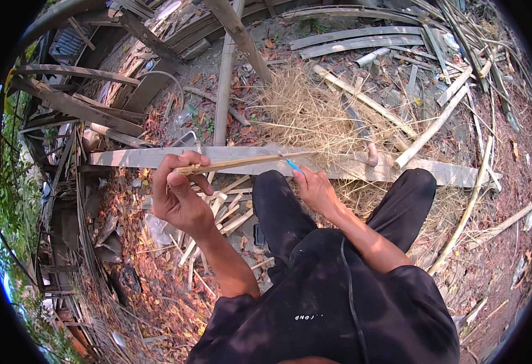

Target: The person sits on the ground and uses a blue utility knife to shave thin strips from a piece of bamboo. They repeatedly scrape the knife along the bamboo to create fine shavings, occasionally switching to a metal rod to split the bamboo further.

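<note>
My left hand [184,193] is closed around the near-left end of a thin split bamboo strip [235,163], held level above the plank. The strip reaches rightward in front of my knees. In the fingers of my right hand [315,189] is a slim blue pen [292,164], its dark tip at the strip's edge; whether it touches is hard to tell. Beneath both hands a long grey wooden plank [114,159] lies crosswise. A machete [355,116] with a wooden handle [372,154] rests beyond the plank on the right.
Straw-like shavings [296,109] are heaped beyond the plank. Cut bamboo sticks [235,223] lie below my left hand. A pale pole [429,128] and longer strips [363,36] lie at the right and far side. Wooden posts [223,91] and beams [90,112] stand at the left.
</note>
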### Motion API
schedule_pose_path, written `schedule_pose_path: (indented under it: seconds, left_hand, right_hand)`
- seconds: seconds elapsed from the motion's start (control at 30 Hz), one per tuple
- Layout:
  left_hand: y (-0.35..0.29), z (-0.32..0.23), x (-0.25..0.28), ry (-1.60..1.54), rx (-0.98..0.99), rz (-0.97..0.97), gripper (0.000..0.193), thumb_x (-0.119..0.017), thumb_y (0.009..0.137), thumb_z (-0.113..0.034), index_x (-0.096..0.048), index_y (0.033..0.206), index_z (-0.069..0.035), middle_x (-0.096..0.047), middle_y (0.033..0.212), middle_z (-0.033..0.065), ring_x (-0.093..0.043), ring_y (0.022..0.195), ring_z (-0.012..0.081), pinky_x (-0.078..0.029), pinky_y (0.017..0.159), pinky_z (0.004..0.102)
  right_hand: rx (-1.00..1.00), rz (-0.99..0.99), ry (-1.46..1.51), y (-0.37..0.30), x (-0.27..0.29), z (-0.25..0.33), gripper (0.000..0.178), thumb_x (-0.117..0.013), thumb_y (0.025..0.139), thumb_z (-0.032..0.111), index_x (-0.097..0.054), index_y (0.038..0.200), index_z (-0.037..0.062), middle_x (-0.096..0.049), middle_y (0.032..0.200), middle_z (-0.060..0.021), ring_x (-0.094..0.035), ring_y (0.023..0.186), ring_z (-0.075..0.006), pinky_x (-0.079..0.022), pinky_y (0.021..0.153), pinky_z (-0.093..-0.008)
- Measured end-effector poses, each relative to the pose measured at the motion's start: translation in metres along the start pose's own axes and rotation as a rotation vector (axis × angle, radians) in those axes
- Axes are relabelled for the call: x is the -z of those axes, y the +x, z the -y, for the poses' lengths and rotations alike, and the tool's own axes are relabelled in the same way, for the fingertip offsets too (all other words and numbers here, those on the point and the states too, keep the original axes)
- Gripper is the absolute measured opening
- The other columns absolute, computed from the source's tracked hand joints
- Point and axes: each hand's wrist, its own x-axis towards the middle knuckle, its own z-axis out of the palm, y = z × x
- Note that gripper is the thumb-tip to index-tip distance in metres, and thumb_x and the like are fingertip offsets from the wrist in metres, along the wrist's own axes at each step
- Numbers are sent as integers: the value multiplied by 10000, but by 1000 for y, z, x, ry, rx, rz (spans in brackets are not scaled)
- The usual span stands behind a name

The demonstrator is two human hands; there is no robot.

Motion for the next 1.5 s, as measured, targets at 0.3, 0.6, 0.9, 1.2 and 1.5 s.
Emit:
schedule_pose_path:
  seconds: [0.3,0.6,0.9,1.2,1.5]
  left_hand:
    - [5,-10,-17,44,45,-52,327,-480,978,-283,-558,975,35,-642,790,149,-451,438,65,-341,413,181]
    - [6,-6,-33,51,-8,-53,348,-461,981,-313,-542,980,25,-631,780,162,-432,425,68,-287,368,159]
    - [11,2,-33,70,16,-147,356,-472,978,-304,-546,998,43,-638,782,174,-419,413,56,-295,386,155]
    - [2,-14,-25,78,36,-65,332,-483,974,-292,-562,992,30,-631,800,141,-523,529,82,-328,378,175]
    - [7,-2,-37,70,16,-140,361,-469,977,-319,-543,991,33,-626,785,166,-379,403,54,-257,364,159]
  right_hand:
    - [-328,155,-77,-18,40,-27,496,-360,978,373,-575,802,-38,-546,673,-295,-529,685,-493,-408,647,-535]
    - [-115,85,66,9,44,29,444,-383,979,371,-542,831,-16,-521,638,-254,-508,652,-464,-404,608,-492]
    - [-236,63,-16,19,1,-17,442,-375,977,388,-570,881,4,-535,619,-277,-542,640,-484,-435,590,-523]
    - [-850,341,-397,-27,19,-144,622,-334,943,499,-611,1124,-28,-568,1175,-277,-550,1122,-383,-432,946,-458]
    - [-451,472,-61,-3,65,-48,649,-324,958,498,-642,864,-61,-612,848,-320,-589,896,-461,-441,840,-494]
